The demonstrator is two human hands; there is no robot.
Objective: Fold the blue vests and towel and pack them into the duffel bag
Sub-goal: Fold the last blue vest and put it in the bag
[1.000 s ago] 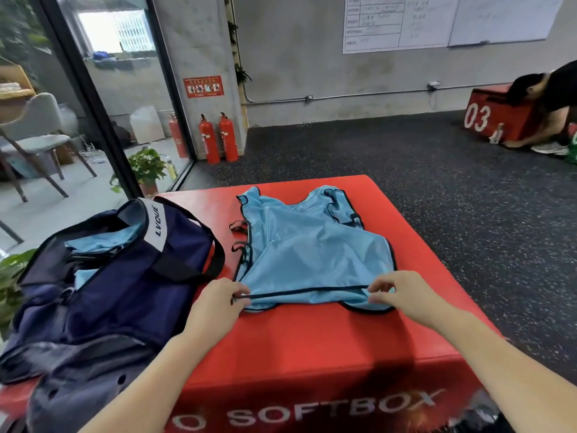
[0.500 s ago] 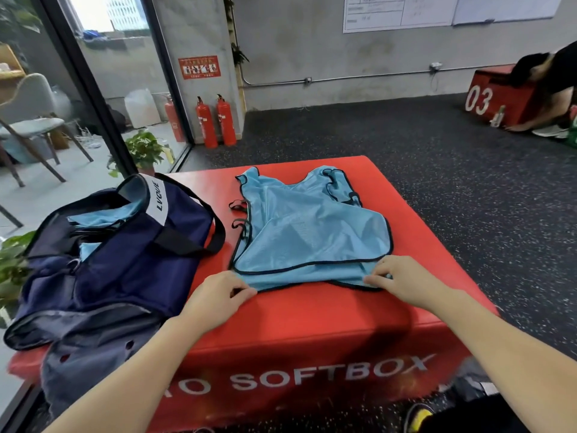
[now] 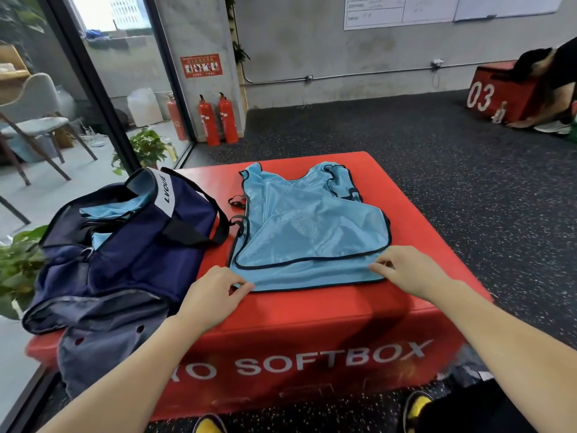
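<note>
A light blue mesh vest (image 3: 309,226) with dark trim lies spread on the red soft box (image 3: 312,323), its shoulders pointing away from me. My left hand (image 3: 215,292) pinches the vest's near left hem corner. Fingers of my right hand (image 3: 406,270) hold the near right hem corner. To the left, the navy duffel bag (image 3: 125,254) sits open on the box, with light blue fabric (image 3: 112,210) showing inside it.
A potted plant (image 3: 146,150) and red fire extinguishers (image 3: 218,120) stand by the glass wall at the back left. Another plant (image 3: 15,264) is at the far left. A second red box (image 3: 496,89) with a person leaning on it is far right.
The near hem, lifted a second ago, now lies flat and pulled toward me, so the lower layer shows below the upper hem. Both hands still hold the corners.
</note>
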